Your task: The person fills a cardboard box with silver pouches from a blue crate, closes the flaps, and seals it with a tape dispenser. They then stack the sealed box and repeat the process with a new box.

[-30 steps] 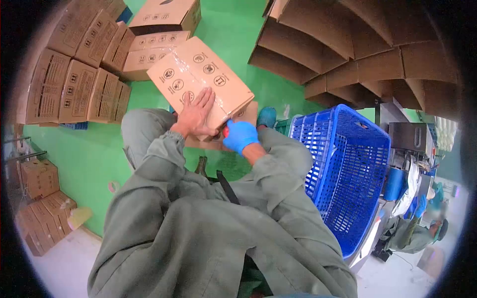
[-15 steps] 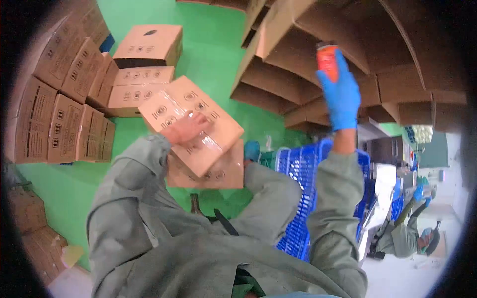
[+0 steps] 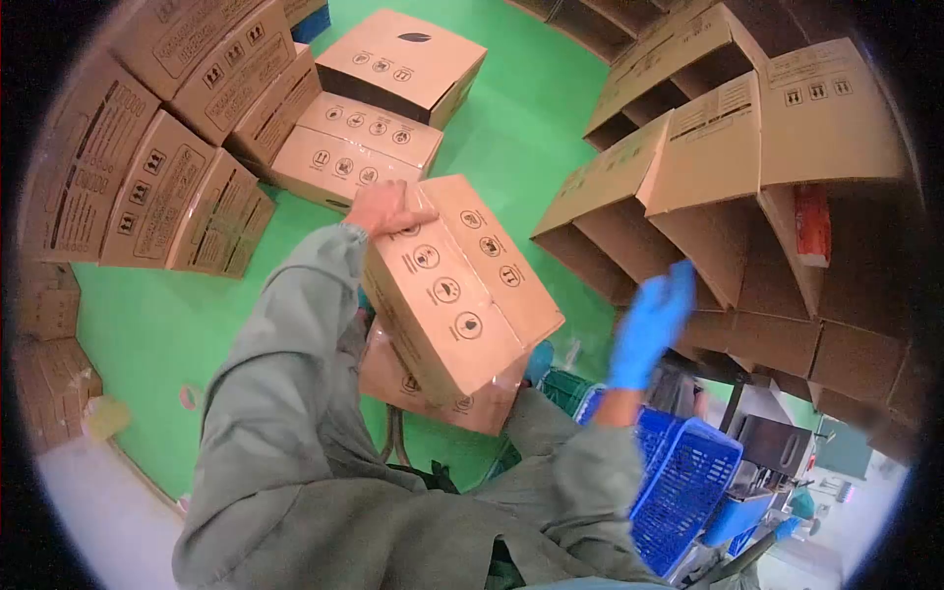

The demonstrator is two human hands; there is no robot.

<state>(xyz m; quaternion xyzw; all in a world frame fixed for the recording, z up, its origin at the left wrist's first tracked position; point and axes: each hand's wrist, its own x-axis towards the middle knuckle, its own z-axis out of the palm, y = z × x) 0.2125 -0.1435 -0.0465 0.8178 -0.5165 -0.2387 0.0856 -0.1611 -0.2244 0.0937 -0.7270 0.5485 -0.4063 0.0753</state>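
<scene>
My bare left hand [image 3: 386,208] grips the upper left edge of a taped cardboard box [image 3: 472,285] printed with round handling symbols. That box sits at a slant on a second carton [image 3: 393,369], most of which it hides. To the right, my blue-gloved right hand [image 3: 651,329] is raised with its fingers stretched out, empty and slightly smeared by motion. It is nearest to a row of open-ended cardboard boxes [image 3: 713,152]. A red item [image 3: 812,224] with a pale lower end rests against one of these boxes.
Stacked cartons [image 3: 177,197] line the left side, and more closed boxes [image 3: 359,147] stand at the far end. Blue plastic baskets [image 3: 688,482] are at my right, beside a green crate [image 3: 568,393]. The floor [image 3: 511,128] is green. Another person's gloved hand [image 3: 787,528] shows at lower right.
My right hand has let go of the red item and come down and left. My left hand has shifted from the top box's middle to its edge, and the box has turned. The view has swung right.
</scene>
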